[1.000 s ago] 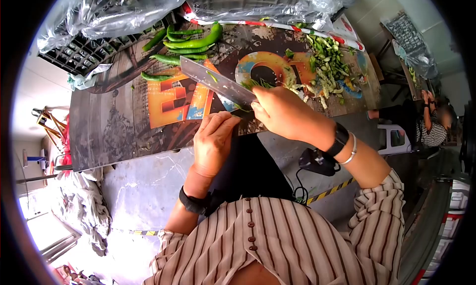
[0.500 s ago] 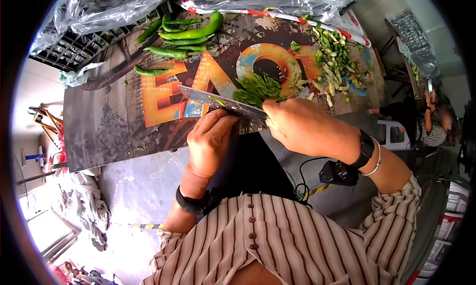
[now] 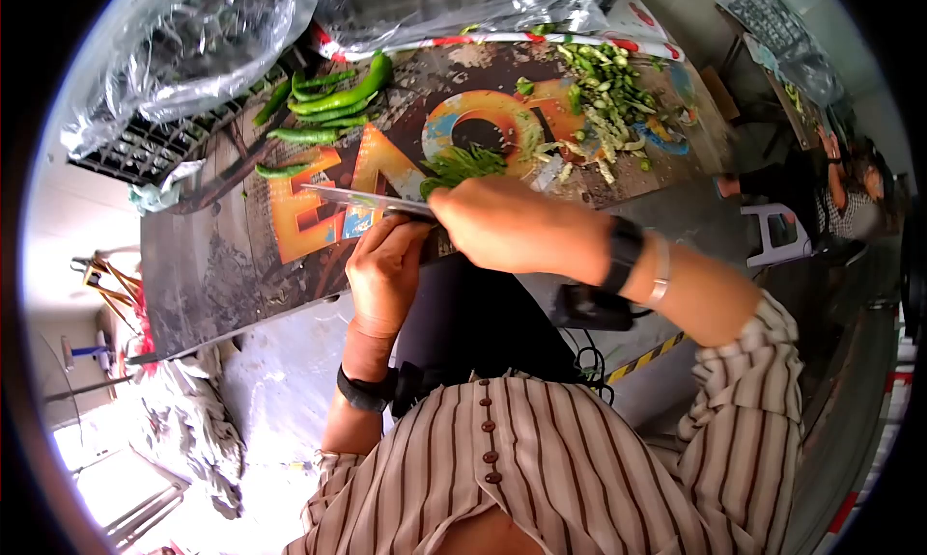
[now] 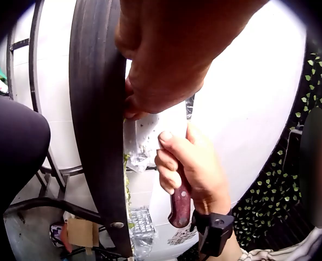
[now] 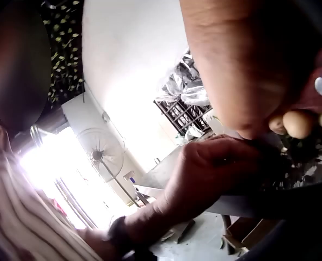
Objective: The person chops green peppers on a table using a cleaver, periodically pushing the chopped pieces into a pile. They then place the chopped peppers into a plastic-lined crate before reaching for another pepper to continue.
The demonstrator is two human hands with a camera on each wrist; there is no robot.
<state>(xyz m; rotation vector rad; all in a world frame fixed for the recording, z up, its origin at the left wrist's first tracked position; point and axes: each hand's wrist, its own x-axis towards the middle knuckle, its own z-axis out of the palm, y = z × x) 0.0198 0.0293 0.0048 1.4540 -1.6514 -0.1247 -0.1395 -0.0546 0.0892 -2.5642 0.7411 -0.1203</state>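
My right hand [image 3: 492, 217] grips a cleaver [image 3: 359, 199]; its dark red handle shows in the left wrist view, with the thumb along the blade's base. The broad blade points left over the table's near edge. Close against it, my left hand [image 3: 379, 277] has its fingers bunched and bent at the tabletop; what lies under those fingertips is hidden. Just beyond the blade is a heap of shredded green pepper [image 3: 470, 162]. Whole long green peppers [image 3: 350, 99] lie farther back on the left. Chopped pepper pieces [image 3: 613, 97] spread over the right side.
Clear plastic sheeting [image 3: 217, 48] and a black crate [image 3: 159, 142] border the table's [image 3: 193, 270] back left. A red and white edging [image 3: 454, 41] runs along the back. On the far right, another person [image 3: 850, 193] sits near a pale stool [image 3: 774, 235].
The cleaver has come down from above the table, and its blade has turned edge-on beside my left fingers. The shredded heap came into fuller view as the blade dropped. The left hand keeps its pose.
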